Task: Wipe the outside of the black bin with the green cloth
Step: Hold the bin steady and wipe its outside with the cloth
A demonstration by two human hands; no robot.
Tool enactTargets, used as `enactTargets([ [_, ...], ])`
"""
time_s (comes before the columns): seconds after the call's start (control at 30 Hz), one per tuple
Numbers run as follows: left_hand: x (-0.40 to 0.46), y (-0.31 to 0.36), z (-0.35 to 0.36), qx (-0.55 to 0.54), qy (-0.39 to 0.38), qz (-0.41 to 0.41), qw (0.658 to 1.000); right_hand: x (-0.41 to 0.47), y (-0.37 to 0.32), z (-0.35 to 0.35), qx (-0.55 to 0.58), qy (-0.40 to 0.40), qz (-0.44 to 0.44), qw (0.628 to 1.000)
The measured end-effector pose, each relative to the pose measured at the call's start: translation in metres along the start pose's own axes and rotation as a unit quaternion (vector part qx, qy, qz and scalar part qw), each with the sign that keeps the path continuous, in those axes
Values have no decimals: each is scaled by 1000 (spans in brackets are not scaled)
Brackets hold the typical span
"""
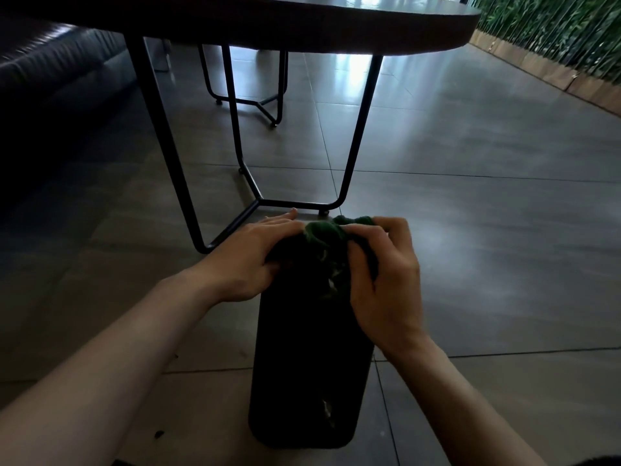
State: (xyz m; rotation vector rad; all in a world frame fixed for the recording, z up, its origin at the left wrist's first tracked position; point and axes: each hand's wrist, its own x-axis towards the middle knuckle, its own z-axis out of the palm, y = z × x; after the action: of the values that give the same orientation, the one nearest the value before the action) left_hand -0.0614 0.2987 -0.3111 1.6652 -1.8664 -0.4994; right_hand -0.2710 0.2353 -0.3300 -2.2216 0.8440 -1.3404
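The black bin (302, 364) lies on its side on the tiled floor, running from the bottom centre away from me. A bunched green cloth (322, 235) sits at the bin's far end. My right hand (383, 284) is closed around the cloth, pressing it against the bin. My left hand (248, 260) rests on the bin's left side at the far end, its fingers stretched forward and touching the cloth's edge. Much of the cloth is hidden under my fingers.
A dark round table (302, 21) stands just beyond the bin, its black metal legs (255, 193) meeting on the floor close to my hands. A dark sofa (50, 79) fills the left. A green plant wall (554, 28) runs along the right.
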Motion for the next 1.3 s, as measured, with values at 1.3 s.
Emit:
enactTargets([
  [1.3, 3, 10, -3, -25, -12, -5, 1000, -27, 24, -8, -244, -175, -272, 914],
])
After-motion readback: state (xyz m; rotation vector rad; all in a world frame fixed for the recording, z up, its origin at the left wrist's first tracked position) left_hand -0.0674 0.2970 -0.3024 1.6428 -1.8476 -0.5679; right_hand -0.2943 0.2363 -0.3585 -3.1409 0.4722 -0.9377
